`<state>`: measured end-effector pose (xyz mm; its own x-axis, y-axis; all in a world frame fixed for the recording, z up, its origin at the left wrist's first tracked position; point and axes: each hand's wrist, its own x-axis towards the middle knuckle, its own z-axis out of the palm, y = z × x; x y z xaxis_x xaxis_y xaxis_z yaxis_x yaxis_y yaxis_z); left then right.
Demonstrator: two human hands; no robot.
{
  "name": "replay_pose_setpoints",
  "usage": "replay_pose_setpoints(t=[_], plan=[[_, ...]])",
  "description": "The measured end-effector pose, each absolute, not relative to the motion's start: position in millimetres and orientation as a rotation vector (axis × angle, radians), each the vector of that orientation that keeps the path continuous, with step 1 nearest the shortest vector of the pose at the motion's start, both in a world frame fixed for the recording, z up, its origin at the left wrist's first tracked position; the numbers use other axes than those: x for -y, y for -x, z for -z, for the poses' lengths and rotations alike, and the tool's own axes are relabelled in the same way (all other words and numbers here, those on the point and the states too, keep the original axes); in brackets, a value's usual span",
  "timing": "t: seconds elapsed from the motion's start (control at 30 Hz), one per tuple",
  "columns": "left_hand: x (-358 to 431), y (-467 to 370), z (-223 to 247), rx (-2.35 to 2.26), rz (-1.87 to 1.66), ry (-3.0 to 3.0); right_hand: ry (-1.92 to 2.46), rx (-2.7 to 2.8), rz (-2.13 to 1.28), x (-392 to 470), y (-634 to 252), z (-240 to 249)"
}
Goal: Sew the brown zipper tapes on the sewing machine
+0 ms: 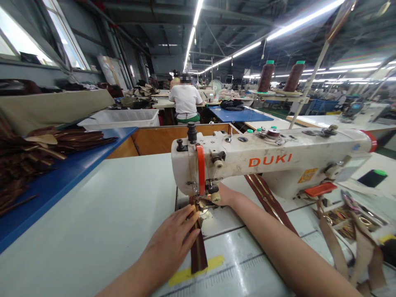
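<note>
A brown strip with a gold zipper [198,249] lies under the needle area of the white sewing machine [235,154], its near end over yellow tape [182,277]. My left hand [175,233] rests flat on the strip's left side just in front of the presser foot, fingers stretched out. Behind the needle area is my right hand [224,194], reaching in under the machine's arm from the right. The machine head hides its fingers, so what they touch cannot be made out. Another brown zipper length [269,202] runs under the arm to the right.
At the left, a blue table [71,173] bears piled brown pieces [24,165]. On the right stand a parts tray [343,222], hanging beige straps [361,251] and a black thread cone [373,178]. Ahead, a person in a white shirt [185,101] sits beyond a white bin [120,119].
</note>
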<state>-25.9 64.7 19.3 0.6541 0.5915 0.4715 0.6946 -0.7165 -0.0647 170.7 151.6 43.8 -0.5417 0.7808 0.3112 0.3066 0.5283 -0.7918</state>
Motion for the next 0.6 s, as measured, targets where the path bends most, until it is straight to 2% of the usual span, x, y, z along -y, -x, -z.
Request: replay_pose_setpoints(t=[0.6], plan=[[-69.5, 23.2, -20.8, 1.009, 0.638, 2.601, 0.810, 2.073, -0.888, -146.3, -166.2, -54.7]])
